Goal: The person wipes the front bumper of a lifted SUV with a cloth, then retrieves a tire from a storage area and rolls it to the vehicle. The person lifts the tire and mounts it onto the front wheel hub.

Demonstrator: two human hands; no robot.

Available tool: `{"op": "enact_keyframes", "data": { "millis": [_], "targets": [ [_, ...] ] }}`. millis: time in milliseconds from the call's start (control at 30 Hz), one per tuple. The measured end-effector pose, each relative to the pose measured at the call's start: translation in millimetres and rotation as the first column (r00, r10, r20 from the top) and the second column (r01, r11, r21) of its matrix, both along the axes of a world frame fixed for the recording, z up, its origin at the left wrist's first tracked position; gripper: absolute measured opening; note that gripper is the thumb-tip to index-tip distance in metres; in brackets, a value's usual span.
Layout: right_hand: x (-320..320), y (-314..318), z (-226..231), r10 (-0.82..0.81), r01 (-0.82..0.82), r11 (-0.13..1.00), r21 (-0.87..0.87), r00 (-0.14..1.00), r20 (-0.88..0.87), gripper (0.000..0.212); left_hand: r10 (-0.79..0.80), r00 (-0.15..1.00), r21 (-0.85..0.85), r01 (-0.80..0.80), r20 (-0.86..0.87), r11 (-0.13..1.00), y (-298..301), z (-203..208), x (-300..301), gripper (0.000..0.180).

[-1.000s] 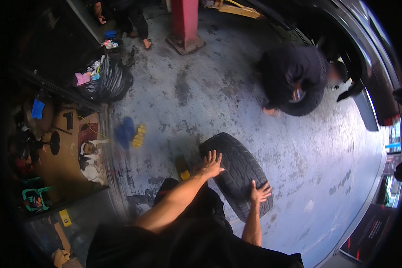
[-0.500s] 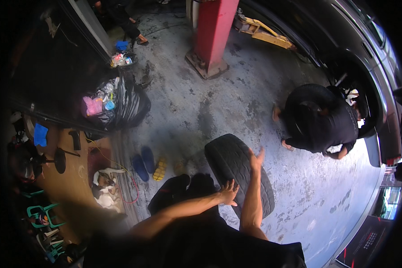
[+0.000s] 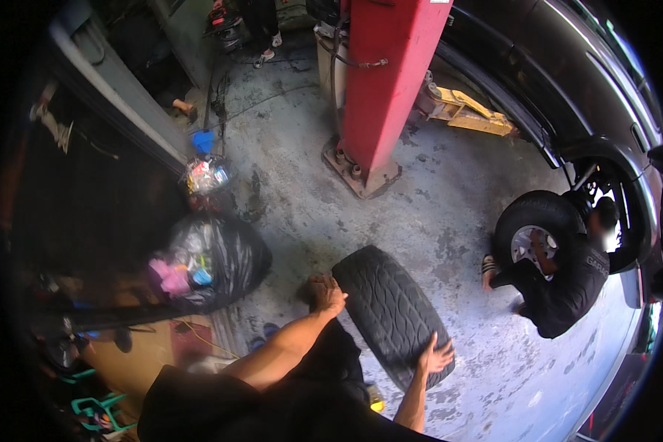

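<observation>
While the wide head view takes in the blue-grey, worn concrete floor (image 3: 464, 221), black clothing (image 3: 287, 398) along the lower edge hides much of a small yellow object (image 3: 376, 398), and the left forearm partly covers a pair of dark blue slippers (image 3: 264, 336). A shiny black vehicle (image 3: 538, 51) is cut off at the upper right. The underside of the black rubber tire with wavy tread grooves (image 3: 394, 317) is out of sight.

The bare right hand (image 3: 436, 356) lies flat with fingers spread on the tread near the tire's lower right end, pressing rather than grasping. The bare left hand (image 3: 327, 295) is at the tire's upper left edge, its fingers blurred; I cannot tell whether it touches the rubber or how far it is curled.

The tire is on the floor right in front of the person, tread facing up toward the camera, its long axis slanting from upper left to lower right.
</observation>
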State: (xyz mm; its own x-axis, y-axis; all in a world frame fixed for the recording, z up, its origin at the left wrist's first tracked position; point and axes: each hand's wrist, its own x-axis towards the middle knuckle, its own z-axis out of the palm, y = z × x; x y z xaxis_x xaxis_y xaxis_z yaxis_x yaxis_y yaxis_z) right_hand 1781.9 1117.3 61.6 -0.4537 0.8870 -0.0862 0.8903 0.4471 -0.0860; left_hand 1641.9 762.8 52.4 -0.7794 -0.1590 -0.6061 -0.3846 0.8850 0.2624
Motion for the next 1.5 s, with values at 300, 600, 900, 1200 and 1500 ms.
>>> {"op": "enact_keyframes", "data": {
  "millis": [300,600,900,1200,1500],
  "targets": [
    [-352,-262,60,0.186,-0.147,0.794,-0.590,0.983,0.005,0.103,-0.419,0.902,0.500,0.316,0.106,0.806,-34,99,-78,0.114],
    [-388,-267,66,0.387,-0.461,0.880,-0.116,0.836,-0.389,0.075,-0.185,0.982,0.352,0.164,0.027,0.922,-255,39,-322,0.145],
    [-533,-497,6,0.110,-0.118,0.985,-0.128,0.991,-0.069,0.077,0.166,0.973,0.277,-0.117,-0.162,0.954,-418,32,-462,0.087],
    [-848,-730,14,0.145,-0.178,0.956,-0.235,0.978,-0.151,0.084,-0.058,0.994,0.543,-0.004,0.096,0.840,-471,65,-539,0.136],
    [-876,-664,37,0.491,-0.627,0.751,-0.206,0.739,-0.462,0.053,0.110,0.993,0.482,-0.120,0.048,0.868,-653,18,-772,0.158]
  ]
}}
